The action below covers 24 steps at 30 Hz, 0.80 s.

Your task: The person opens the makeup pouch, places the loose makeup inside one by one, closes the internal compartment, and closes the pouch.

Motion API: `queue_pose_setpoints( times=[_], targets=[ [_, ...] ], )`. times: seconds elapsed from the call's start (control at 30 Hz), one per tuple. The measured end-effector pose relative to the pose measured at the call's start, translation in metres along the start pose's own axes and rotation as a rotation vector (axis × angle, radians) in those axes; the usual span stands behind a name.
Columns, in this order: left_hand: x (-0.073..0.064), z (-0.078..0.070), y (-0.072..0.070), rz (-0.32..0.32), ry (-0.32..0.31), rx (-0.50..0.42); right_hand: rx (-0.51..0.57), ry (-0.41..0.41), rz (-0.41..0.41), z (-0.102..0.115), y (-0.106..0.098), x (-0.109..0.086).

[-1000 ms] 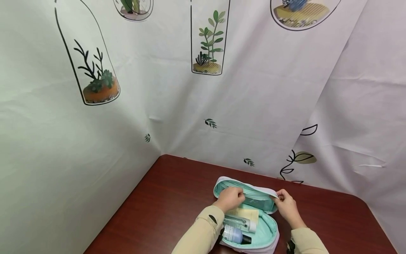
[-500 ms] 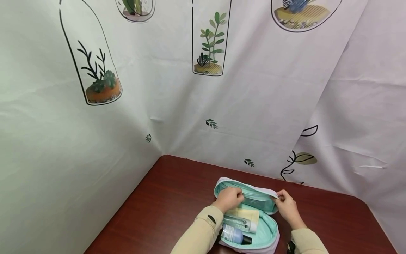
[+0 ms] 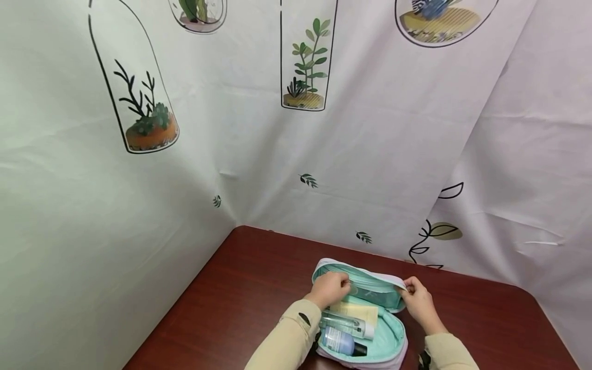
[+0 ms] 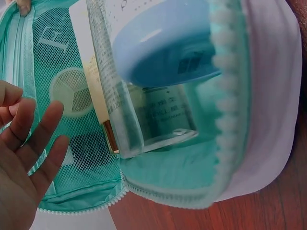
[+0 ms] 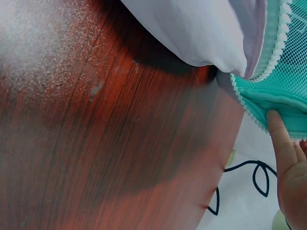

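A cosmetic bag (image 3: 387,336) lies unzipped, lilac outside with a mint lining, its lid raised at the back. My left hand (image 3: 329,289) is at the zip of the lid's mesh pocket (image 4: 50,43), thumb and index finger pinching the zip pull, which the fingers hide; the other fingers are spread. At the lid's right end, my right hand (image 3: 420,303) grips the edge (image 5: 259,108), one finger on the mint inside. Behind the mesh show a round, sectioned item (image 4: 72,93) and a dark square one (image 4: 91,151).
In the bag's base lie a blue bottle with a black cap (image 3: 339,341), a clear bottle with a white cap (image 3: 344,324) and a pale yellow pack (image 3: 361,311). The bag rests on a reddish-brown table (image 3: 231,308). White printed cloth (image 3: 259,144) hangs behind it.
My left hand has slid left along the pocket's zip, drawing its forearm back a little. The right hand keeps its grip at the lid's edge.
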<state>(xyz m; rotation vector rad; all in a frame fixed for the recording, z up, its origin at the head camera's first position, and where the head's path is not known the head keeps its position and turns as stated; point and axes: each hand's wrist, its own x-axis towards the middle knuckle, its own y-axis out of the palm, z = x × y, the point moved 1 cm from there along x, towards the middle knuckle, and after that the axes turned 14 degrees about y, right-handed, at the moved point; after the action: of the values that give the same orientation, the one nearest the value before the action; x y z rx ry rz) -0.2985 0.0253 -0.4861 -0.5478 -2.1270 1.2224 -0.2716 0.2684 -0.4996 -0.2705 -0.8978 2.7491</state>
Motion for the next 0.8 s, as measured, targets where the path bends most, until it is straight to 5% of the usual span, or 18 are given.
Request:
queue_pose_setpoints(
  times=[0.53,0.8],
  targets=[
    [-0.017,0.020,-0.006,-0.076,-0.066,-0.011,-0.017,-0.009,-0.022,-0.002,0.000,0.000],
    [-0.024,0.027,-0.010,-0.203,-0.107,0.057,-0.011,-0.005,-0.011,-0.002,0.001,0.001]
  ],
)
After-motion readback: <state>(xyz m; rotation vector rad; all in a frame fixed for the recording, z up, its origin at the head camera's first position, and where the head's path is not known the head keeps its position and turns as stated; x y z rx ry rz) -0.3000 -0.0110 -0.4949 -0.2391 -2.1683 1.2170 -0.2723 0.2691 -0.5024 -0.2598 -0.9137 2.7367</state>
